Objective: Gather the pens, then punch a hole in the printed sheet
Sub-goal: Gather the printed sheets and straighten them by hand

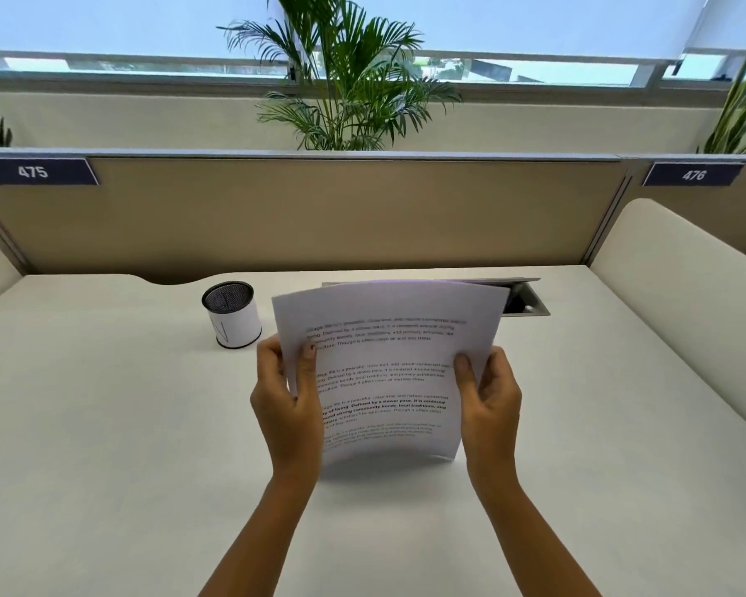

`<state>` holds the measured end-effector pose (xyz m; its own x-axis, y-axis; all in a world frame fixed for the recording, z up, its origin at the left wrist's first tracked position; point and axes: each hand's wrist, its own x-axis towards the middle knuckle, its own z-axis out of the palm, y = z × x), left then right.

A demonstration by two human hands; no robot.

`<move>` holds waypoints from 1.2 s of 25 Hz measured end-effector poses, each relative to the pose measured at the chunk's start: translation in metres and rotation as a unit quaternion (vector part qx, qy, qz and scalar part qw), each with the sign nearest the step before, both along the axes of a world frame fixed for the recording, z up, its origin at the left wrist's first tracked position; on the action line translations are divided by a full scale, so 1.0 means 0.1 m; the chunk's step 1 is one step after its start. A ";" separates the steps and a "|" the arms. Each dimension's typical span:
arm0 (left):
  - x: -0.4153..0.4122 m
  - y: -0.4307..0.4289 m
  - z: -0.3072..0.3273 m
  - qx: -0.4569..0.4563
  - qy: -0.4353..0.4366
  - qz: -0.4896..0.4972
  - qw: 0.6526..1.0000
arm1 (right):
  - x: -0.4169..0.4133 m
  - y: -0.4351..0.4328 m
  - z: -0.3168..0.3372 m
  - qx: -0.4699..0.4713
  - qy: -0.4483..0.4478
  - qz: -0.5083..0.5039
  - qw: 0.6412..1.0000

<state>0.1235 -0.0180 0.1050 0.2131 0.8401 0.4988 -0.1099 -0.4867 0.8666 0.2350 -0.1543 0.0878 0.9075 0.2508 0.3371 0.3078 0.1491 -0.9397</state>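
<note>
- White printed paper sheet [388, 372]: bowed, raised off pale desk [104, 424].
- Left hand [287, 402], right hand [489, 402]: each pinching a side edge.
- Advice: flatten before punching; no punch visible.

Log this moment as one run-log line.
stage: sheet handling | left hand + right hand: both grip printed sheet, off desk | hole punch: not visible

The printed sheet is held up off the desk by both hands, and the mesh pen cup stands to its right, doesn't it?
Not quite. In the head view both hands, left hand and right hand, do hold the printed sheet up off the desk, but the mesh pen cup stands to its left, not its right.
</note>
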 end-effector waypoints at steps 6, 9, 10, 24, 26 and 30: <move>0.00 -0.11 -0.15 -0.065 0.019 -0.021 0.997 | -0.10 -0.03 -0.15 0.023 0.027 0.008 0.999; -0.01 -0.15 -0.12 -0.062 0.002 -0.009 0.998 | -0.10 -0.03 -0.11 0.040 0.021 0.012 0.999; -0.01 -0.15 -0.12 -0.061 -0.005 -0.004 0.998 | -0.10 -0.04 -0.11 0.046 0.018 0.016 0.999; -0.12 -0.13 -0.33 -0.107 0.035 -0.029 0.993 | -0.13 -0.09 -0.30 -0.001 0.030 0.005 1.000; -0.13 -0.14 -0.35 -0.106 0.033 -0.028 0.993 | -0.13 -0.08 -0.31 0.001 0.030 -0.001 1.000; -0.13 -0.16 -0.39 -0.108 0.020 -0.027 0.994 | -0.15 -0.05 -0.37 0.005 0.040 -0.014 0.999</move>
